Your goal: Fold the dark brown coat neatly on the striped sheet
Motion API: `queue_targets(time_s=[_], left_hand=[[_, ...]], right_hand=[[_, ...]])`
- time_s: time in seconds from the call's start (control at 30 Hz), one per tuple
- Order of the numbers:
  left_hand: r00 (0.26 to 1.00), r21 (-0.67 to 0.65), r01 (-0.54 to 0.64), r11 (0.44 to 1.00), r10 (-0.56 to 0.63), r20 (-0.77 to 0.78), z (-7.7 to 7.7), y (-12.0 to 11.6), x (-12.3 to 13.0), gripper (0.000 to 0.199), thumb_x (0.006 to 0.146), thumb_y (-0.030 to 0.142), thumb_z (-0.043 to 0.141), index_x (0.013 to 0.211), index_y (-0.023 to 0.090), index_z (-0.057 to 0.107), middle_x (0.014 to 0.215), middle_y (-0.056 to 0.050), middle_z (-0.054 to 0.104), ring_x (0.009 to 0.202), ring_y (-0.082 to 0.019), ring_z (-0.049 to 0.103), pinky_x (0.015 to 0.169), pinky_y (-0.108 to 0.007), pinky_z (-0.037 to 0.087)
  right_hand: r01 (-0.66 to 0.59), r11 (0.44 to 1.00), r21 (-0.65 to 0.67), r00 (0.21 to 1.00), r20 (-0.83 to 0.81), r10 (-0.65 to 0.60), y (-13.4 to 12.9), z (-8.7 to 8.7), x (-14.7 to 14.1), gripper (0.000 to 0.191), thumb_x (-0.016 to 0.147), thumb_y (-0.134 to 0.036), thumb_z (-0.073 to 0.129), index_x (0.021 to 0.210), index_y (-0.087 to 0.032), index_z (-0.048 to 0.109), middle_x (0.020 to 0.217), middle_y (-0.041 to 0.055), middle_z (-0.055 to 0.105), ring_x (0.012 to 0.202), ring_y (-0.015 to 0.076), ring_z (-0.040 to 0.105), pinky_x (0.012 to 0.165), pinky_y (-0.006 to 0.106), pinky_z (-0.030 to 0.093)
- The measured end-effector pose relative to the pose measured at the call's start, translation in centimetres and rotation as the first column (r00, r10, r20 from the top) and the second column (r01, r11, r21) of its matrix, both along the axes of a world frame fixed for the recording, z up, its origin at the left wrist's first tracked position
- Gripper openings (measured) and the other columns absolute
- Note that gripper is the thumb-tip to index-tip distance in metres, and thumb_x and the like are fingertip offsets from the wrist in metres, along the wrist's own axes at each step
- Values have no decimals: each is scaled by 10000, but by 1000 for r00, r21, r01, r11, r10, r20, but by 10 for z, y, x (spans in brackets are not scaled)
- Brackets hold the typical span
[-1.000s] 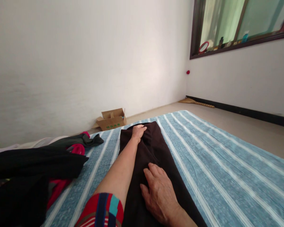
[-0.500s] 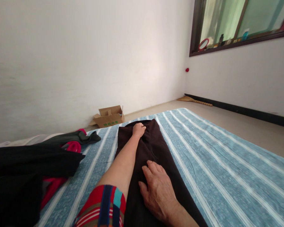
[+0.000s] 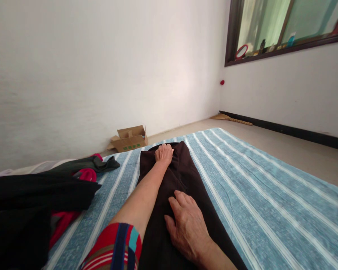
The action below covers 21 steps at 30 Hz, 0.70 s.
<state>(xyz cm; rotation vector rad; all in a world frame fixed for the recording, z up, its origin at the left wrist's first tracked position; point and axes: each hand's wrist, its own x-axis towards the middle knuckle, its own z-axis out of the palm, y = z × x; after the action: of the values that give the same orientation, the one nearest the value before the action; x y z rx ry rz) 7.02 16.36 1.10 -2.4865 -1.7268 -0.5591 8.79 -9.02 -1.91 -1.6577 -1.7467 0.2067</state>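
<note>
Dark brown trousers (image 3: 186, 165) lie lengthwise on the blue-and-white striped bed sheet (image 3: 242, 180), their waist end pointing away from me. At the waist, my left hand (image 3: 164, 153) reaches out with its fingers curled over the cloth, which bunches beside it. My right hand (image 3: 188, 225) rests on the trousers closer to me, palm down, thumb apart and fingers stretched out. The lower part of the trousers runs out of view under my forearms.
A heap of dark clothes (image 3: 39, 191) with pink-red pieces lies at left on the bed. Beyond the bed's far edge stands an open cardboard box (image 3: 131, 141). A broom (image 3: 231, 119) lies on the floor near the corner. Small bottles and a red-rimmed mirror (image 3: 241, 51) line the window sill.
My left hand has turned and shifted slightly left at the waist, showing more of its back. My left sleeve has moved left and down. My right hand has hardly moved.
</note>
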Motion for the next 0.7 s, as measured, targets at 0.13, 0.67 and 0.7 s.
queue_targets(time_s=[0.13, 0.67, 0.7], left_hand=[[999, -23, -24, 999, 25, 41, 2, 0, -3, 230, 825, 312, 525, 969, 163, 626, 1079, -168, 600, 1021, -321, 549, 836, -407, 407], [771, -461, 10, 888, 287, 569, -12, 24, -5, 303, 873, 332, 528, 1116, 151, 545, 1115, -74, 567, 934, -200, 580, 784, -388, 503], [738, -469, 26, 883, 299, 605, -14, 24, -4, 307, 873, 329, 529, 1124, 152, 541, 1124, -78, 563, 941, -201, 578, 787, -391, 502]], right_hand=[[0, 1000, 7, 1000, 0, 0, 0, 2, 1, 321, 801, -249, 518, 1115, -199, 563, 1241, 84, 517, 1158, 260, 454, 972, 417, 377], [-1, 1000, -6, 1000, -1, 1, 0, 4, 2, 295, 797, -255, 521, 1083, -206, 574, 1218, 79, 528, 1150, 256, 457, 951, 412, 392], [-1, 1000, -7, 1000, 2, 1, 1, 4, 2, 294, 796, -256, 524, 1081, -205, 575, 1215, 81, 530, 1148, 256, 457, 950, 412, 393]])
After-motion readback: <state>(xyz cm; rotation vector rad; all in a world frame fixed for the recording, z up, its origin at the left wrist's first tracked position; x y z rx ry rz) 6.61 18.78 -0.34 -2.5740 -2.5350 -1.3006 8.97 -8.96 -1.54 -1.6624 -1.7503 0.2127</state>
